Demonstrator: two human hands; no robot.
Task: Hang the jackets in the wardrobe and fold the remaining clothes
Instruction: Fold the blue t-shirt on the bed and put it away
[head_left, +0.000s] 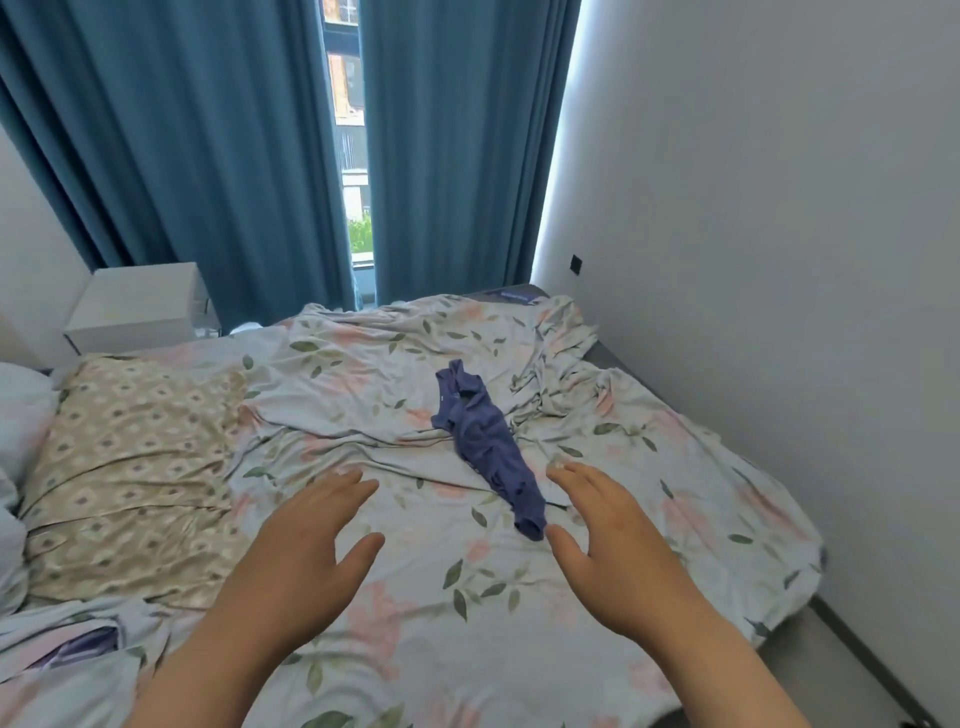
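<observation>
My fingers (358, 480) are spread and nearly straight on both sides, holding nothing: the left hand (306, 551) hovers palm-down over the floral bedsheet (426, 613), and the right hand (618, 545) does the same, its thumb tip just beside the near end of the blue garment (483, 441). That garment lies bunched into a long twisted strip on the bed, running from near my right thumb away toward the teal curtains (208, 156), between my two hands but closer to the right one. I judge it light, thin and limp, so it will sag and stay twisted unless I shake it out; I cannot tell what kind of garment it is while it is crumpled. I would pinch the near end with the right fingers and find a second edge further up with the left, then draw it flat before folding. Both forearms reach forward from the bottom of the view, wrists level, palms facing down. A patterned pillow (130, 457) lies to the left, and a white nightstand (137, 306) stands beyond it by the curtains.
</observation>
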